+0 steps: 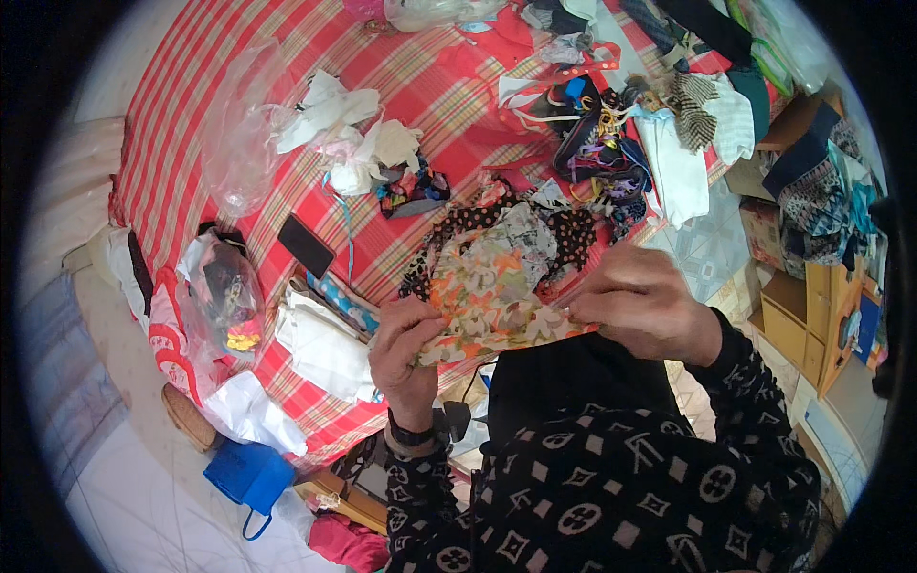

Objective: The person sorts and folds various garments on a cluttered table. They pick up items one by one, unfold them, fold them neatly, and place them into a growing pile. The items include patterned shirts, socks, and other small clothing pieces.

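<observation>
A floral fabric piece (494,301) in orange, green and cream stretches between my two hands, its near edge pulled fairly straight. My left hand (408,351) pinches its left end, thumb on top. At the right end, my right hand (637,301) grips the cloth and looks slightly blurred. Just beyond lie a grey-and-white patterned cloth (529,240) and a black cloth with orange dots (573,233), partly covered by the floral piece. A small multicoloured fabric bundle (412,190) rests farther off.
A red plaid cover (430,93) spreads beneath everything. Left of my hands are a black smartphone (306,246), folded white cloth (322,351) and a clear plastic bag (222,286) with contents. Tangled cords and scraps (605,143) lie at the far right, near wooden drawers (802,322).
</observation>
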### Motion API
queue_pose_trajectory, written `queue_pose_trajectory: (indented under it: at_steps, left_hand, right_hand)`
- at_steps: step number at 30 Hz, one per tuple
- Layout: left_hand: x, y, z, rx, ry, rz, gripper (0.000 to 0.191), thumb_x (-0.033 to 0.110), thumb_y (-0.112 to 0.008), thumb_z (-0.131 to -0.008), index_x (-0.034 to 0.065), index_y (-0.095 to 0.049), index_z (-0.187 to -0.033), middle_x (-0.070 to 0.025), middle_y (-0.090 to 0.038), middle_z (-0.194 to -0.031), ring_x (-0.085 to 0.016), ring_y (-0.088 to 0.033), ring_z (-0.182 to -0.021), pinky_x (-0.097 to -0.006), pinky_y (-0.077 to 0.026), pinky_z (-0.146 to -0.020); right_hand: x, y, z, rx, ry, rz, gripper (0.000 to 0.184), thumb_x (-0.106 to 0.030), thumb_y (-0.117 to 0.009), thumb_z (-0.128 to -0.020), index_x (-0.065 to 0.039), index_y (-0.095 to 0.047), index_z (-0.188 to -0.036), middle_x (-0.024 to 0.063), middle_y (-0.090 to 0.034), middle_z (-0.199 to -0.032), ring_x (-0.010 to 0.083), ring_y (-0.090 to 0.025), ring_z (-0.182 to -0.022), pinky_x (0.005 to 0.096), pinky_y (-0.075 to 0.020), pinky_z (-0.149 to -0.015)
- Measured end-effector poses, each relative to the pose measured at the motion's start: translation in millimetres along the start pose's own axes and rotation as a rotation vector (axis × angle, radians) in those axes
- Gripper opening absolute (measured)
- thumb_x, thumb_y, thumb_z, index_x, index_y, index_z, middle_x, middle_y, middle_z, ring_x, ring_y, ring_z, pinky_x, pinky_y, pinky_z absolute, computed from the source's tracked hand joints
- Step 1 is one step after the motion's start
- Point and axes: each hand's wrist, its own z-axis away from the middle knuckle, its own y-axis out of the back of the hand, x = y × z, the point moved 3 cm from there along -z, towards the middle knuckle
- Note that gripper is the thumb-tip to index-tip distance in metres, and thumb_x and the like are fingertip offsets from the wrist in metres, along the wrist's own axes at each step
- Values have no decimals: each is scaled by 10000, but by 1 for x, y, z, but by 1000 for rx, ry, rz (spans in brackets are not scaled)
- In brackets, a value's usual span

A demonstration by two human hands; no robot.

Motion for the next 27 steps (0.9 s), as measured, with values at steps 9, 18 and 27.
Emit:
queue_pose_trajectory:
  at_steps: [9, 18, 27]
  left_hand:
    - [-81, -31, 97, -229, 327, -43, 294, -42, -754, -700, 38, -734, -982, -109, -712, -963, -296, -664, -929, -373, -523, -817]
    - [-116, -51, 107, -89, 732, 98, 669, -24, -763, -772, 30, -563, -1408, -191, -674, -1172, -376, -647, -1036, -403, -527, -910]
    - [-98, -80, 63, -51, 269, -519, 696, 318, -570, -1011, 69, -289, -1598, -230, -242, -1656, -427, -198, -1538, -536, -138, -1227]
  right_hand:
    - [63, -105, 68, -378, -184, 48, 123, -106, -688, -834, -72, -631, -937, 117, -611, -892, 338, -654, -813, 433, -522, -671]
    - [119, -102, 46, -221, -383, 235, 219, -153, -692, -862, -82, -614, -1054, 122, -631, -1028, 345, -643, -990, 456, -501, -798]
    - [137, -144, 28, 27, -332, 539, 511, -192, -711, -872, -91, -564, -1351, 95, -522, -1457, 300, -466, -1365, 492, -351, -1083]
